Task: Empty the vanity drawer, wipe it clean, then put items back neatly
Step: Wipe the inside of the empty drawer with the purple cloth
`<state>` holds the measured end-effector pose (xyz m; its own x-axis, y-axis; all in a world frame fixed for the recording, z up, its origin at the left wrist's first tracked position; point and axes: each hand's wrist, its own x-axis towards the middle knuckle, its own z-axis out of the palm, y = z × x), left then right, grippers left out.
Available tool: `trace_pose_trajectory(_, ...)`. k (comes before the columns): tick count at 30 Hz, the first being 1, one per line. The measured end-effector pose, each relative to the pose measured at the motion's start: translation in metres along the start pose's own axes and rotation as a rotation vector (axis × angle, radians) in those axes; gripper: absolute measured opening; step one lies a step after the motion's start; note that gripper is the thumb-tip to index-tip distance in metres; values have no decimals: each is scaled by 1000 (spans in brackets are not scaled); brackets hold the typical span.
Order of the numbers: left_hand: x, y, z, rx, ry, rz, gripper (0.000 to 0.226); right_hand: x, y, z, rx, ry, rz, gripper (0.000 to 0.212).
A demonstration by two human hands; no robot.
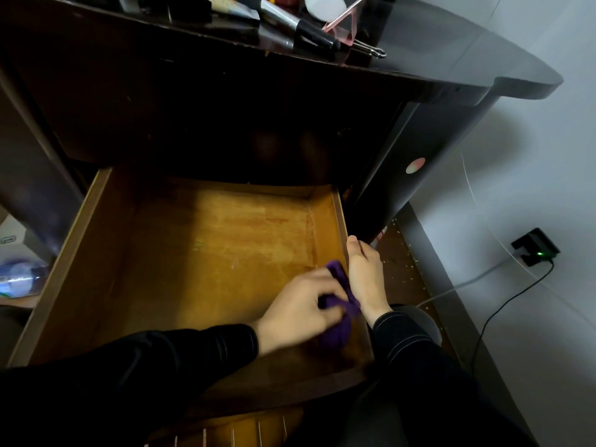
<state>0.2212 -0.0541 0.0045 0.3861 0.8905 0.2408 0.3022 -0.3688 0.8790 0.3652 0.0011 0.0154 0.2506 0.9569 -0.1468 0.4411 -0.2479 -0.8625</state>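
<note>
The wooden vanity drawer (pixel 180 253) is pulled out and its orange-brown floor holds nothing but a purple cloth (pixel 338 324). My left hand (pixel 300 311) is closed on the cloth and presses it against the floor in the near right corner. My right hand (pixel 366 279) rests on the drawer's right side wall, fingers curled over its rim, right beside the cloth. Both forearms wear dark sleeves.
Above, the dark vanity top (pixel 451 59) carries several items: makeup brushes (pixel 290 21), pink glasses (pixel 345 24), a hairpin (pixel 371 50). A black charger with a green light (pixel 535 250) and cables lie on the floor to the right. A plastic bottle (pixel 19 279) sits at far left.
</note>
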Motion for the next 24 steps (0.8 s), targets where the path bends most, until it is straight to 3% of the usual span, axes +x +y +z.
trace_pose_trajectory(2, 21, -7, -5, -2, 138, -121, 12, 0, 0, 0, -2, 8, -5, 42)
trace_pose_trajectory(5, 30, -11, -3, -12, 171, -197, 8, -2, 0, -1, 2, 2, -13, 35)
trace_pose_trajectory(7, 15, -10, 0, -53, 50, -191, 10, -1, 0, -1, 1, -19, -15, 42)
trace_pose_trajectory(11, -18, -4, 10, -105, -372, -115, 10, 0, -1, -1, 6, -23, -5, 45)
trace_pose_trajectory(14, -19, -5, 11, -145, -406, -100, 10, 0, -1, 0, 17, -30, 5, 46)
trace_pose_trajectory(24, 7, -42, 5, 475, -333, -40, 21, 1, -1, -1, 8, -28, 3, 46)
